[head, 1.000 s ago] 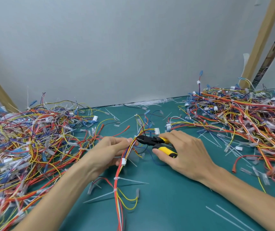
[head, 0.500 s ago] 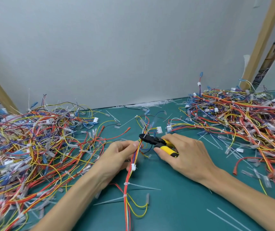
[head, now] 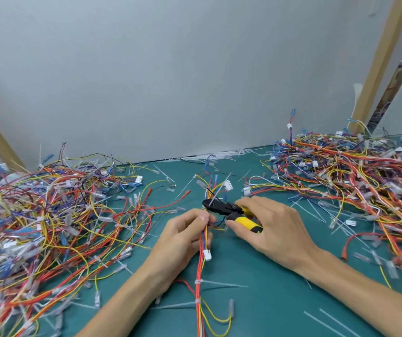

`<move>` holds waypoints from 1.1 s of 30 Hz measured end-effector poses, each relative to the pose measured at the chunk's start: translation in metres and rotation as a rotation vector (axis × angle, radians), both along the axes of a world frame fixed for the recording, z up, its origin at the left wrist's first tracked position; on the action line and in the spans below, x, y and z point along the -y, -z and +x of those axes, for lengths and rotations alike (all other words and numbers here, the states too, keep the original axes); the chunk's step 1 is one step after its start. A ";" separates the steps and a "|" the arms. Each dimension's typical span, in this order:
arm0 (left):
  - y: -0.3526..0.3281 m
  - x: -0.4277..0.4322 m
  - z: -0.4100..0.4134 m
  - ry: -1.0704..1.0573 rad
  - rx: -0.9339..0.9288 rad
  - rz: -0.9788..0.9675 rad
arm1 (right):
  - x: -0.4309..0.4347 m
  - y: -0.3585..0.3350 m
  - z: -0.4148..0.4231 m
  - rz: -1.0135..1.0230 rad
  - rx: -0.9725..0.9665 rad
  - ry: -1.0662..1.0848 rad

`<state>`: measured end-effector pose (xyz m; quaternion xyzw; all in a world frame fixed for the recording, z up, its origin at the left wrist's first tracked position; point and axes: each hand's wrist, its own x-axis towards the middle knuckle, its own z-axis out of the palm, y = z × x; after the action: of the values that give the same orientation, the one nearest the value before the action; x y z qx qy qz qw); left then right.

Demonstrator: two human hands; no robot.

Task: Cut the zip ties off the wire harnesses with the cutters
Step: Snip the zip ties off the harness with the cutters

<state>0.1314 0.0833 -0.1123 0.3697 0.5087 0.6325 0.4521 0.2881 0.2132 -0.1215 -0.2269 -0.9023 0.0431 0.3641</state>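
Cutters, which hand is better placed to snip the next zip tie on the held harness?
Right. The right hand grips the yellow-handled cutters, their black head at the wire harness, which the left hand pinches steady.

Half hidden under right hand (head: 275, 227): yellow-handled black cutters (head: 221, 206). Cut off by bottom edge: red-and-yellow wire harness (head: 199, 268). Blurred: tangled multicoloured wire heap (head: 37, 215).

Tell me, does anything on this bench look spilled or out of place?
Yes: white zip-tie offcuts lie scattered over the green mat, thickest along the back wall, and tangled wire harnesses sprawl in heaps left and right. It looks like work litter, not damage.
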 end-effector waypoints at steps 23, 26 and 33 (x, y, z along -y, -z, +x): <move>0.008 0.000 0.000 -0.076 -0.130 0.040 | -0.003 0.000 0.000 0.012 0.048 -0.025; 0.010 0.001 -0.001 -0.078 -0.144 0.036 | -0.002 0.000 0.001 0.003 0.059 -0.039; 0.011 0.001 -0.002 -0.065 -0.168 0.059 | -0.004 0.000 0.001 0.012 0.052 -0.042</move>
<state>0.1289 0.0825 -0.1236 0.4182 0.5376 0.6283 0.3759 0.2891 0.2171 -0.1220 -0.2068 -0.9162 0.0394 0.3409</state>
